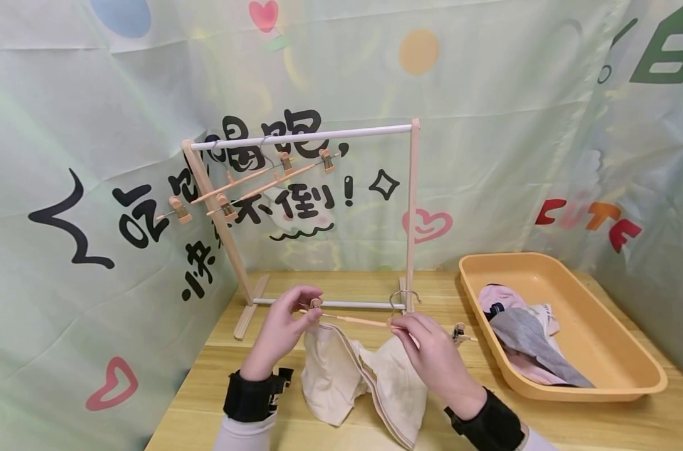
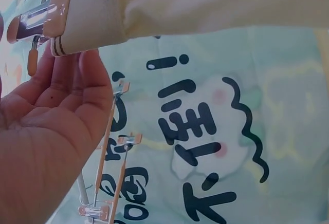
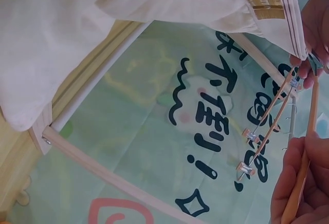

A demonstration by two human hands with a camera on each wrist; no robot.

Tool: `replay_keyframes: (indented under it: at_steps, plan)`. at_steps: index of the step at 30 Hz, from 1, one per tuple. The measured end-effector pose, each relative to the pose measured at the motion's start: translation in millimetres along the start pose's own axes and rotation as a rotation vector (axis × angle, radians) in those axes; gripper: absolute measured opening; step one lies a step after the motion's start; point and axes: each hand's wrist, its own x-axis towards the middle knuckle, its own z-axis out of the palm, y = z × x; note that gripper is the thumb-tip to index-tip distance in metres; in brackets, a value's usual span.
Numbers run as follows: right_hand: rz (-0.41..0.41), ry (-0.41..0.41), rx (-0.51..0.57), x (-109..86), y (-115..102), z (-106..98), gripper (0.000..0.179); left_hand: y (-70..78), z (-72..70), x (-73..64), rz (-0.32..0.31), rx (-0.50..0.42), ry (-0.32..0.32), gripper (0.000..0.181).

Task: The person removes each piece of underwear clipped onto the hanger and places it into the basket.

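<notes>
A clip hanger (image 1: 364,322) with a wooden bar and a metal hook is held up in front of the rack. My left hand (image 1: 287,326) pinches the clip (image 2: 46,16) at its left end. That clip sits on the corner of a cream garment (image 1: 333,369), whose striped edge and gold label show in the right wrist view. Some left fingers lie behind the cloth. Around the middle of the bar curl the fingers of my right hand (image 1: 432,354). The clip at the right end (image 1: 460,333) holds no cloth. The garment hangs down toward the table from its left corner.
A wooden rack (image 1: 413,200) with a white rail (image 1: 347,133) stands behind my hands. Two clip hangers (image 1: 279,181) hang at its left. To the right, an orange tray (image 1: 612,351) holds pink, grey and white clothes (image 1: 522,332). Printed cloth surrounds the wooden table (image 1: 189,426).
</notes>
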Motion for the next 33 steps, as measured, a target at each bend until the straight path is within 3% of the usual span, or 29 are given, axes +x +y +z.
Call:
replay_keyframes:
  at_steps: [6,19,25,33]
  plan:
    - [0.003,0.023,-0.002,0.6,1,0,0.021,26.0,-4.8,-1.9,-0.003,0.011,0.003,0.023]
    - [-0.001,0.047,-0.006,0.0,4,1,0.022,27.0,-3.5,-2.2,-0.008,-0.029,0.02,0.022]
    - [-0.001,0.046,0.0,0.6,4,1,0.022,29.4,-1.1,-1.2,0.024,-0.053,0.059,0.02]
    - [0.01,0.047,0.006,0.5,4,1,0.02,31.3,3.6,-1.2,0.008,-0.074,0.1,0.02]
